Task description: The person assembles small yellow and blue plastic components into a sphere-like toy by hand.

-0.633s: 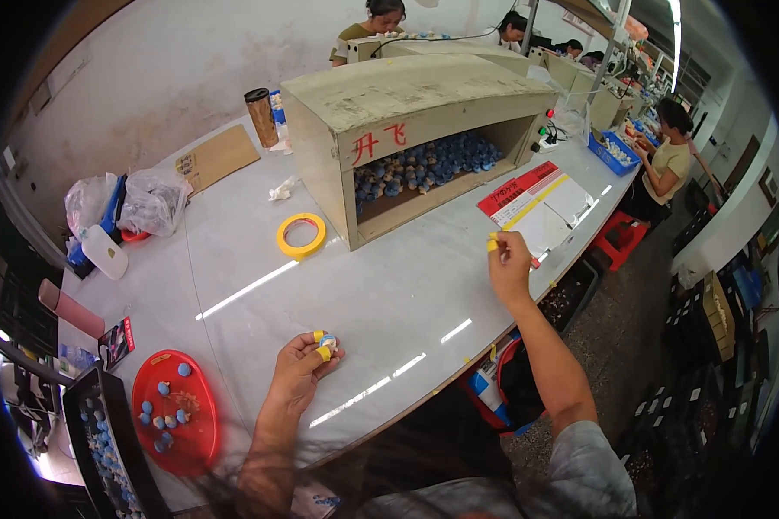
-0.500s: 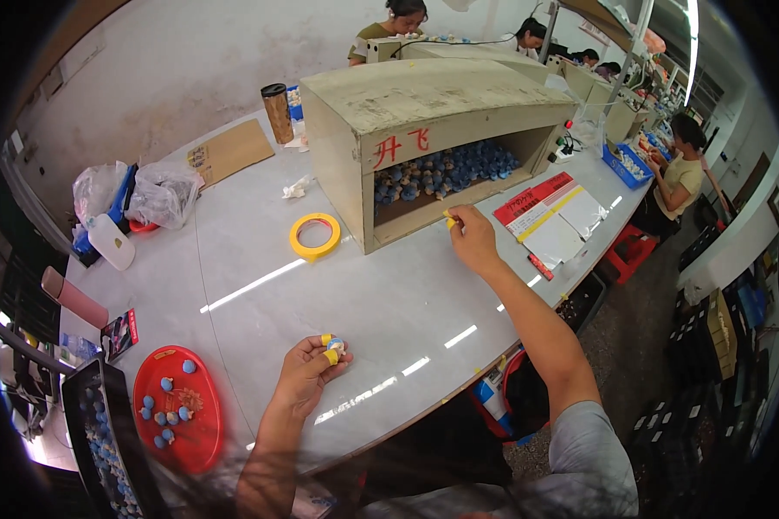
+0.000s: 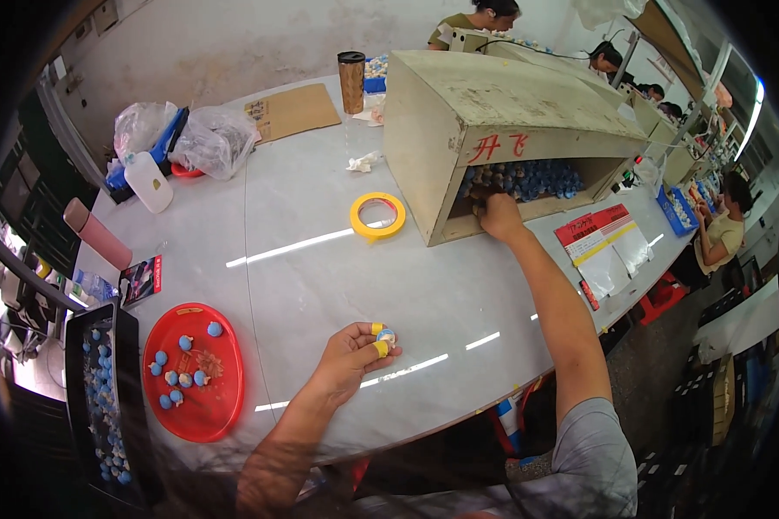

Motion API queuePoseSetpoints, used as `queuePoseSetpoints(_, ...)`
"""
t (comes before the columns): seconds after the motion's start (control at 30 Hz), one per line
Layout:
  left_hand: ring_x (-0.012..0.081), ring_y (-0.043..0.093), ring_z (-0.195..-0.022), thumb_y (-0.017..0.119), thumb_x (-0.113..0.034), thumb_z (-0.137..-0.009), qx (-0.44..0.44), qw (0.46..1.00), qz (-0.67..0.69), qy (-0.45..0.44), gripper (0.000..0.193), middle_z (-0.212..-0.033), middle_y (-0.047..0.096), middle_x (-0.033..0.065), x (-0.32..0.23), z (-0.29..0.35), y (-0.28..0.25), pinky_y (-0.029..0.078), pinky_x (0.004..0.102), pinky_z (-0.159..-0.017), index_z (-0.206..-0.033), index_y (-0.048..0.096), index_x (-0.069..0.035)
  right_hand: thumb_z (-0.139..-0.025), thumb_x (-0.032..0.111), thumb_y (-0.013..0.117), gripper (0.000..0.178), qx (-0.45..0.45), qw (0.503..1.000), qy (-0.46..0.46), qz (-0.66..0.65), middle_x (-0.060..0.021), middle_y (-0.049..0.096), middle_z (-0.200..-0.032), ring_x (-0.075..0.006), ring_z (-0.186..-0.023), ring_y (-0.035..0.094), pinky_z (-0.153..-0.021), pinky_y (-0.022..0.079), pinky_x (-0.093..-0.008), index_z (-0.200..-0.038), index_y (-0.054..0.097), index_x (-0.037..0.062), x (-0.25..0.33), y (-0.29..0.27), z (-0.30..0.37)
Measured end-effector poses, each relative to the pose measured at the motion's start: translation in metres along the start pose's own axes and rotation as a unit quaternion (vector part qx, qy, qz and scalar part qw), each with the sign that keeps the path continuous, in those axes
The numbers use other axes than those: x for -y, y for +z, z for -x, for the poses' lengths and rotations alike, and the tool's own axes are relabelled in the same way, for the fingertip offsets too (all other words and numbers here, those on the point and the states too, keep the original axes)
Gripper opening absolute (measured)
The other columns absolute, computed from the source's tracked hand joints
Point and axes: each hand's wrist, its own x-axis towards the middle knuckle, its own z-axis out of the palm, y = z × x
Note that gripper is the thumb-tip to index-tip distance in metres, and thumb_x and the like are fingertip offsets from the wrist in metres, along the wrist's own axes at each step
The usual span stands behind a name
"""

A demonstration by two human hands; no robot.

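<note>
My left hand [image 3: 344, 363] pinches a small blue-and-white figurine piece [image 3: 387, 336] between thumb and forefinger, just above the tabletop. Yellow tape wraps those fingertips. My right hand [image 3: 501, 217] reaches inside the front opening of a beige metal box [image 3: 426, 130], at the near left end of a heap of small blue pieces [image 3: 541, 183]. Its fingertips are in shadow among the pieces, so their grip is hidden. To the left of my left hand, a red round plate [image 3: 221, 406] carries several similar blue pieces.
A black tray [image 3: 133, 372] with more blue pieces stands left of the plate. A yellow tape roll [image 3: 396, 225] lies before the box. Red-and-white papers [image 3: 599, 238] lie right of it. A pink bottle [image 3: 99, 235], plastic bags [image 3: 216, 143] and a tumbler [image 3: 351, 82] are farther off. Other people sit beyond.
My right hand has moved from in front of the box into its opening, among the blue pieces. The left hand keeps its piece. The whole view has shifted, with the scene sliding right.
</note>
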Motion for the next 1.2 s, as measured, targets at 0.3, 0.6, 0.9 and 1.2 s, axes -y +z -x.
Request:
queuePoseSetpoints(0.3, 0.0234, 0.066, -0.099, 0.062, -0.001, -0.089, 0.002, 1.0, -0.001, 0.0, 0.029, -0.11, 0.064, 0.0133, 0.005, -0.004, -0.001, 0.056, 0.028, -0.083, -0.116, 0.05, 0.003, -0.076, 0.002, 0.058, 0.037, 0.035, 0.993, -0.032, 0.105, -0.019, 0.067, -0.101, -0.0358, -0.098, 0.062, -0.09, 0.049, -0.0419, -0.109, 0.071, 0.0107, 0.007, -0.019, 0.019)
queuePoseSetpoints(0.6, 0.0219, 0.066, -0.097, 0.062, -0.003, -0.09, 0.012, 1.0, -0.009, 0.019, 0.028, -0.107, 0.064, 0.0123, 0.004, 0.0, 0.0, 0.056, 0.0273, -0.082, -0.115, 0.051, 0.002, -0.075, -0.011, 0.055, 0.031, -0.038, 0.996, 0.006, -0.084, -0.0163, 0.066, -0.101, -0.0298, -0.09, 0.064, -0.082, 0.052, -0.0333, -0.101, 0.068, 0.0019, -0.02, -0.023, 0.052)
queuePoseSetpoints(0.9, 0.0213, 0.067, -0.096, 0.063, -0.003, -0.089, 0.004, 1.0, -0.018, 0.019, 0.029, -0.107, 0.064, 0.0129, 0.004, -0.003, 0.003, 0.057, 0.0267, -0.08, -0.115, 0.051, 0.002, -0.077, -0.009, 0.058, 0.032, -0.146, 0.96, 0.101, -0.218, -0.0138, 0.064, -0.094, -0.0205, -0.081, 0.065, -0.075, 0.051, -0.0283, -0.107, 0.063, -0.0008, -0.03, -0.016, 0.11)
queuePoseSetpoints(1.2, 0.0211, 0.067, -0.095, 0.064, -0.003, -0.088, 0.013, 1.0, -0.015, 0.022, 0.031, -0.107, 0.064, 0.0129, 0.005, -0.004, 0.004, 0.057, 0.0267, -0.079, -0.115, 0.051, 0.002, -0.079, 0.008, 0.064, 0.027, -0.046, 0.99, 0.119, -0.055, -0.0118, 0.063, -0.101, -0.0289, -0.095, 0.062, -0.082, 0.05, -0.0397, -0.106, 0.065, 0.007, -0.01, -0.019, 0.102)
